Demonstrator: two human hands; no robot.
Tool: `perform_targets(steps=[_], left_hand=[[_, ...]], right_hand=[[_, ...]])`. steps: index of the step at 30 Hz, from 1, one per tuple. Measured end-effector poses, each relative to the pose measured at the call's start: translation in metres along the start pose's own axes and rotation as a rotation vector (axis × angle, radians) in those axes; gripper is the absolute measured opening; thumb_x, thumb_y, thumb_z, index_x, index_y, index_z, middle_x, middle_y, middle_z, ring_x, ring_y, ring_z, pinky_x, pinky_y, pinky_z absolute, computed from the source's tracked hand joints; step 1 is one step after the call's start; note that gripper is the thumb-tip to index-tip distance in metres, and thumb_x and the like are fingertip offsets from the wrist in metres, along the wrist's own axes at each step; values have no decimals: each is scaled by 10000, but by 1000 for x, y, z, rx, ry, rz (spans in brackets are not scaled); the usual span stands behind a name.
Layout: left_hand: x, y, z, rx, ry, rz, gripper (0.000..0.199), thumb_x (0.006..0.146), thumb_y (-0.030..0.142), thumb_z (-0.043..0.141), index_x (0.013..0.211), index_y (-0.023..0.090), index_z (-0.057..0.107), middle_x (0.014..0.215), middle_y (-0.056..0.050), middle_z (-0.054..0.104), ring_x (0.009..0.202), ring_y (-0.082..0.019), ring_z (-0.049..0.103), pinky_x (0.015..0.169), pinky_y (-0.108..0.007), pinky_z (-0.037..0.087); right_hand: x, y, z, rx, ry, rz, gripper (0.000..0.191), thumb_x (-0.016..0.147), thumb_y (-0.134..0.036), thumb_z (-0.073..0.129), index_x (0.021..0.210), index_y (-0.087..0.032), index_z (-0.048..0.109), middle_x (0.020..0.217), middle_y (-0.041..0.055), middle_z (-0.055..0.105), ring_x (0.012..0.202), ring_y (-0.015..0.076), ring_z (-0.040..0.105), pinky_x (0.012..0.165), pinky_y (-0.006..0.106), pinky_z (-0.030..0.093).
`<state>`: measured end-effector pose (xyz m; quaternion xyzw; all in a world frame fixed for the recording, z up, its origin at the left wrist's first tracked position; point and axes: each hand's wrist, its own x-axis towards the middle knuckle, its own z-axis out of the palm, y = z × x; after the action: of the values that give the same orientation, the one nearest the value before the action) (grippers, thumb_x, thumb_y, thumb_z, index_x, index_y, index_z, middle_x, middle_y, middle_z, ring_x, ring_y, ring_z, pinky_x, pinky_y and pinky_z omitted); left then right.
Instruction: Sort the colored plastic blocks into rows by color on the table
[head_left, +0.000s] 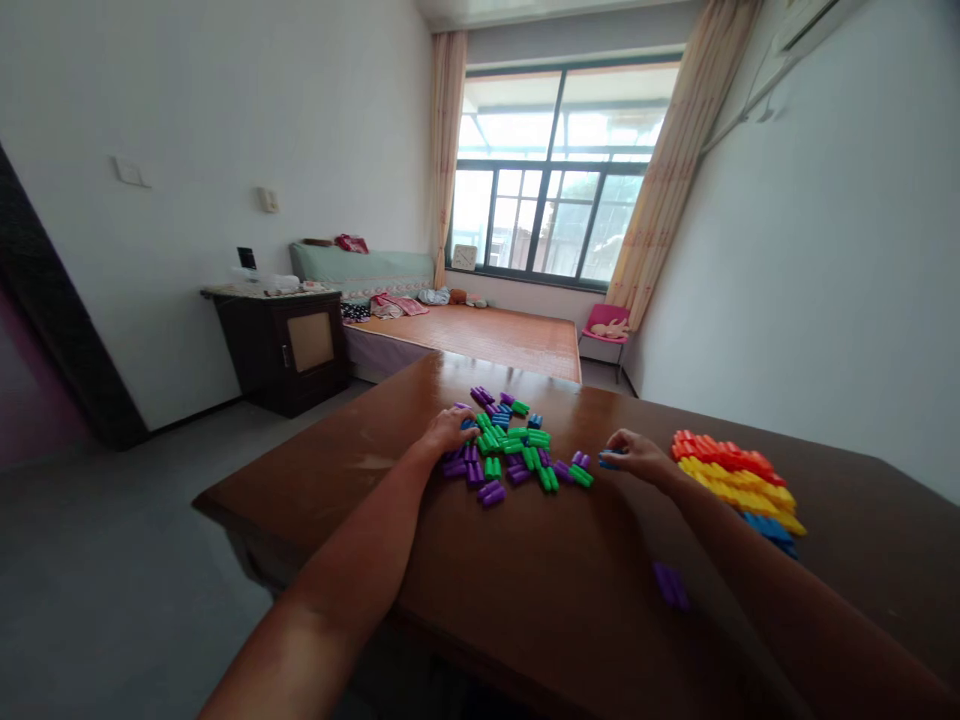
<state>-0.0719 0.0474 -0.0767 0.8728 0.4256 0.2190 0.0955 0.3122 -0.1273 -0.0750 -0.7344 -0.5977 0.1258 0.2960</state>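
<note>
A mixed pile of small ridged plastic blocks lies on the brown table: green blocks (516,440), purple blocks (491,494) and a few blue ones (502,418). My left hand (445,430) is at the pile's left side, its fingers curled over a blue block (468,424). Between the fingertips of my right hand (634,455), a blue block (608,459) is pinched just right of the pile. Past my right forearm lie grouped rows of red blocks (724,455), yellow blocks (739,490) and blue blocks (772,534).
A lone purple block (670,585) lies near my right forearm on the table (525,580). Beyond the table are a bed (480,335), a dark cabinet (292,350) on the left and a pink chair (607,325) below the window.
</note>
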Motion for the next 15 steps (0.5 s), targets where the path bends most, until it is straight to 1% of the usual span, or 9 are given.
perform_targets(steps=[3, 5, 6, 8, 10, 11, 13, 15], left_hand=[[2, 3, -1, 38, 20, -40, 374, 763, 483, 680, 1056, 250, 674, 1060, -36, 688, 975, -216, 635, 860, -287, 483], [2, 8, -4, 82, 51, -69, 401, 762, 532, 669, 1049, 251, 670, 1052, -49, 681, 976, -233, 632, 837, -303, 487], [2, 11, -7, 105, 75, -84, 416, 773, 561, 646, 1056, 257, 672, 1060, -60, 673, 983, -244, 629, 832, -315, 488], [2, 18, -15, 133, 126, -106, 445, 809, 611, 574, 1076, 271, 681, 1080, -79, 657, 985, -263, 630, 825, -340, 491], [5, 25, -23, 116, 158, -108, 456, 829, 622, 538, 1078, 273, 695, 1073, -88, 656, 977, -266, 634, 832, -351, 493], [7, 30, -27, 89, 159, -100, 448, 827, 610, 552, 1071, 267, 703, 1063, -87, 662, 980, -262, 633, 842, -346, 493], [13, 41, -34, 15, 141, -66, 416, 804, 561, 616, 1057, 246, 714, 1043, -80, 678, 992, -247, 630, 867, -328, 491], [18, 54, -36, -63, 115, -24, 405, 779, 489, 671, 1083, 224, 706, 1057, -74, 685, 984, -226, 634, 877, -307, 495]], right_hand=[[-27, -1, 4, -168, 5, -49, 248, 721, -416, 668, 803, -188, 615, 799, 45, 668, 730, 180, 608, 658, 281, 456], [-39, -5, 6, -216, -13, -76, 240, 775, -421, 614, 817, -185, 630, 815, 61, 665, 741, 183, 610, 683, 291, 458], [-44, -7, 5, -216, -21, -94, 256, 799, -426, 590, 851, -182, 646, 857, 74, 668, 760, 185, 615, 704, 296, 464], [-49, -10, 3, -181, -59, -147, 304, 827, -435, 561, 959, -185, 673, 1002, 96, 667, 807, 184, 623, 747, 303, 473], [-53, -11, -2, -138, -131, -214, 351, 810, -424, 592, 1077, -209, 670, 1155, 92, 639, 841, 179, 624, 766, 300, 480], [-54, -11, -4, -128, -170, -240, 380, 788, -403, 621, 1119, -221, 661, 1187, 83, 632, 842, 178, 624, 763, 296, 482], [-57, -12, -8, -131, -226, -257, 445, 733, -350, 677, 1161, -230, 646, 1137, 64, 661, 827, 178, 626, 740, 285, 483], [-60, -14, -10, -130, -235, -239, 449, 701, -343, 707, 1131, -223, 658, 1006, 46, 695, 796, 177, 629, 710, 272, 479]])
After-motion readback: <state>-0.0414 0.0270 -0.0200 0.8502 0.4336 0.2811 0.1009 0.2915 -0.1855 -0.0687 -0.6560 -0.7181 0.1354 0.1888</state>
